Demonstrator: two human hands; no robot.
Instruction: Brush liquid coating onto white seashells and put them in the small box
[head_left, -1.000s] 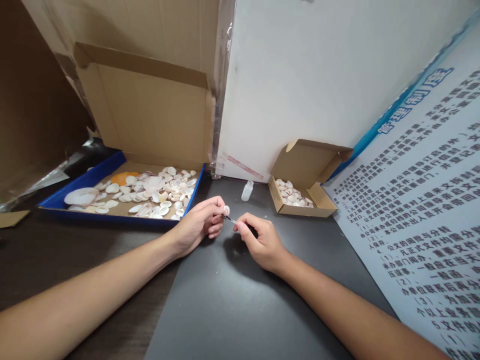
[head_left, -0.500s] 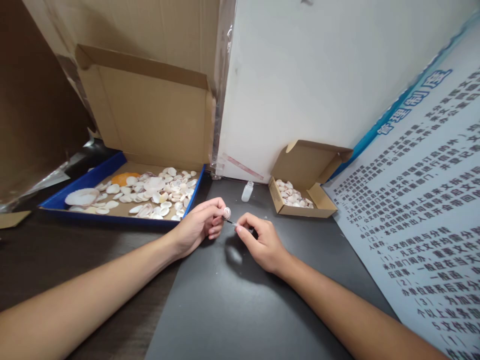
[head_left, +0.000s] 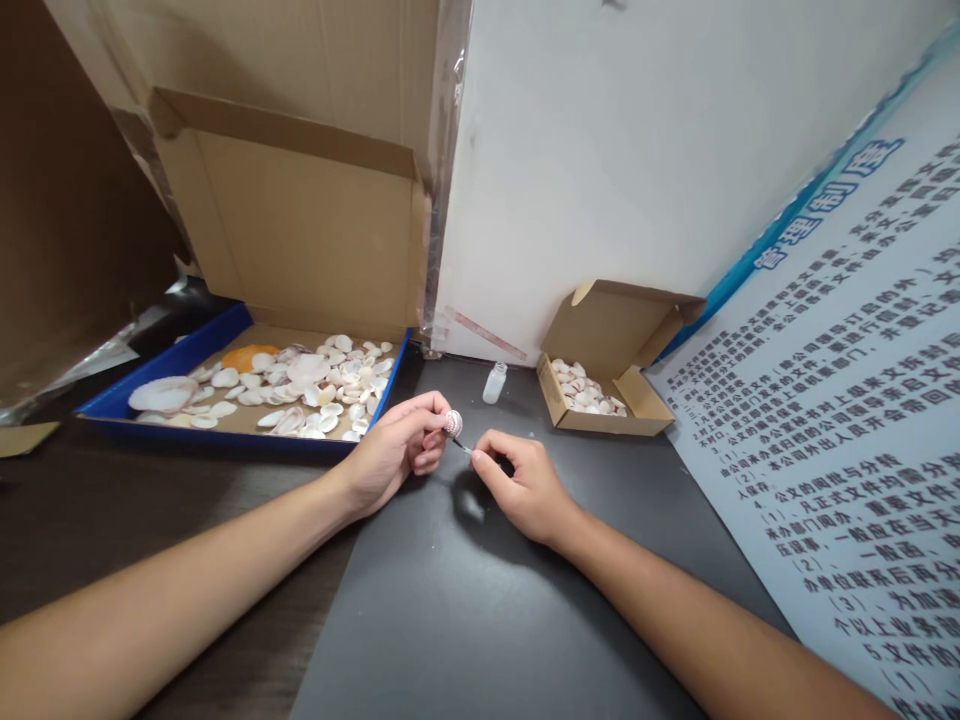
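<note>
Between the thumb and fingers of my left hand (head_left: 405, 442) is a small ribbed seashell (head_left: 452, 423), whitish with darker lines. My right hand (head_left: 521, 480) pinches a thin brush (head_left: 463, 447) with a dark tip and a pale, clear-looking handle. The brush tip meets the lower edge of the shell, or comes very close to it; which one I cannot tell. Past my hands a small translucent bottle (head_left: 494, 384) stands upright without a cap. My right fingers hide the rear end of the brush.
To the left lies a blue-edged cardboard box (head_left: 240, 434) with its lid up, holding many seashells (head_left: 307, 370). A smaller open box (head_left: 611, 423) at right holds more small shells. A white panel (head_left: 570, 180) and a printed board (head_left: 825, 430) stand behind and to the right.
The shell has turned slightly in my left fingers and shifted a little, and the brush now slants more steeply towards its lower edge. Boxes and bottle stay put.
</note>
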